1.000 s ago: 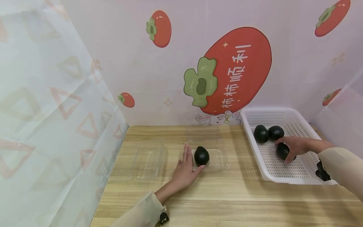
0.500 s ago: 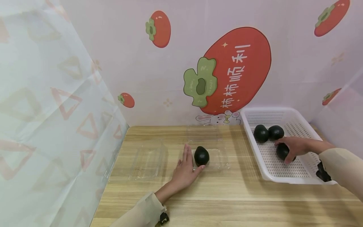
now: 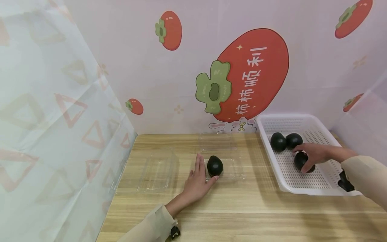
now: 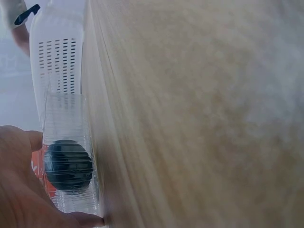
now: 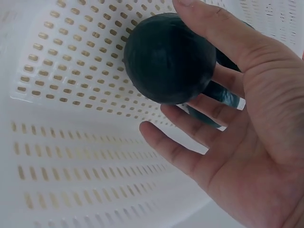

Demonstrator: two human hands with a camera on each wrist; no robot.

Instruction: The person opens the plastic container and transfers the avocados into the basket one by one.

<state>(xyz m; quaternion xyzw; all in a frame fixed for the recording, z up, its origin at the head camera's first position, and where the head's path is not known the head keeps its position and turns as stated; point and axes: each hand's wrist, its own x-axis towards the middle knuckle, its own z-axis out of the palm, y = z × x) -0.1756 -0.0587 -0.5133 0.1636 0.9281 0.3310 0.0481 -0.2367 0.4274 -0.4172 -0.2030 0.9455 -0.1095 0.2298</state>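
Note:
A dark green avocado [image 3: 215,166] sits in the left part of an open clear plastic clamshell box [image 3: 231,168]. My left hand [image 3: 196,184] lies against the box's left side, fingers straight, with the thumb by its front edge. In the left wrist view, thumb and fingers frame the corner around the avocado [image 4: 69,166]. Inside the white perforated basket [image 3: 282,183], my right hand [image 3: 315,155] holds another avocado [image 3: 300,160] between thumb and fingers. The right wrist view has this avocado [image 5: 168,59] at the fingertips. Two more avocados [image 3: 278,142] lie behind it.
A second clear plastic box [image 3: 157,171] stands on the wooden table [image 3: 229,218] to the left. The first box's raised lid [image 3: 217,142] points toward the patterned back wall [image 3: 181,80]. The basket stands at the right, near the side wall.
My right hand has shifted very slightly, its thumb now further left over the held avocado. The left hand and its box stay where they were.

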